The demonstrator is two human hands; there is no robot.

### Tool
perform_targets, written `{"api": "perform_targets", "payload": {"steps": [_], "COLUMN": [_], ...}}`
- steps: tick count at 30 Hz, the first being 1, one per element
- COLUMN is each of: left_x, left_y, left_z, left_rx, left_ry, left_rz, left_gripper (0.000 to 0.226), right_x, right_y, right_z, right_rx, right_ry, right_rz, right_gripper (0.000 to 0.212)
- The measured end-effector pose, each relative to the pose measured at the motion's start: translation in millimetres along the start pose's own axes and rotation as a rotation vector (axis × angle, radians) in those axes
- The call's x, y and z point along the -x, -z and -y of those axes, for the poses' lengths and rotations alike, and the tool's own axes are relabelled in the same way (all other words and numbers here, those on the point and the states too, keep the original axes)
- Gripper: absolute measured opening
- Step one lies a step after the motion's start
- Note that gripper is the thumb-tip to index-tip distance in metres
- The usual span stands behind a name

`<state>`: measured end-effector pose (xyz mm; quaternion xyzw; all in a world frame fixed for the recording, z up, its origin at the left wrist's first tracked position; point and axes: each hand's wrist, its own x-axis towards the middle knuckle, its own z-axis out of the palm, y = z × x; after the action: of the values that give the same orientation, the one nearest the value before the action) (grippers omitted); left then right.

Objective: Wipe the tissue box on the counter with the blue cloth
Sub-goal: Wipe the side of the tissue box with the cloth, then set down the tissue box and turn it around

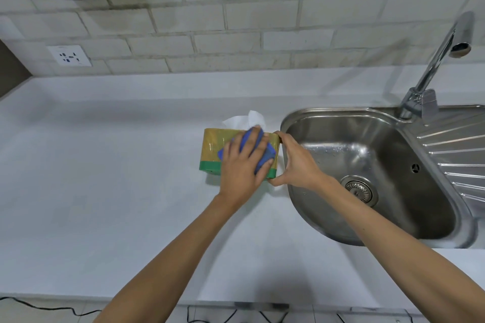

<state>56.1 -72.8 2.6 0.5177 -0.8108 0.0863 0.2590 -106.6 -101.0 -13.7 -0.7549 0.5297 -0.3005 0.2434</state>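
Note:
A yellow tissue box (213, 148) with a green band along its bottom stands on the white counter (105, 178), just left of the sink. A white tissue (244, 120) sticks out of its top. My left hand (242, 165) lies flat on the box's near side and presses a folded blue cloth (262, 152) against it. My right hand (294, 162) grips the box's right end, thumb low and fingers at the top edge. The cloth is partly hidden under my fingers.
A steel sink (367, 173) with a drain sits right beside the box, its ribbed draining board (456, 160) at far right. A chrome tap (435, 65) rises behind it. A wall socket (68, 55) is on the tiled wall at left.

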Motion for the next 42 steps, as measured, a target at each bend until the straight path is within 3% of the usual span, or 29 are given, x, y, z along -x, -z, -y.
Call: {"api": "perform_targets", "payload": {"steps": [6,9,14,20,25,28,33,36,42], "left_x": [0,11,28,23,21,20,28,36,40], "left_y": [-7,-4,-1,-1,3,7,9,8,0], "left_z": [-12,4,38,41,52,64,82,82,87], "left_rx": [-0.077,-0.083,-0.026,0.274,0.605,0.904,1.110,1.227,1.236], "left_ry": [-0.194,-0.166,0.163,0.725,0.984,1.191,1.324,1.367,1.391], "left_rz": [0.040,-0.005,-0.128,-0.157,-0.215,-0.176,-0.003,0.089,0.102], "left_gripper": [0.046,0.046,0.045,0.052,0.041,0.038,0.030,0.031,0.030], "right_x": [2,2,2,8,17,23,40,52,67], "right_y": [1,0,-4,-13,-21,-23,-31,-38,-49], "right_z": [0,-2,-2,1,5,7,20,23,18], "right_rx": [-0.034,-0.005,-0.005,0.034,0.078,0.102,-0.052,-0.135,-0.212], "right_ry": [0.018,0.020,0.002,0.007,0.061,0.030,-0.054,-0.069,-0.061], "right_rz": [-0.006,-0.002,-0.010,-0.061,-0.094,-0.067,0.006,0.028,0.052], "right_gripper": [0.087,0.094,0.096,0.093,0.094,0.107,0.131,0.128,0.119]}}
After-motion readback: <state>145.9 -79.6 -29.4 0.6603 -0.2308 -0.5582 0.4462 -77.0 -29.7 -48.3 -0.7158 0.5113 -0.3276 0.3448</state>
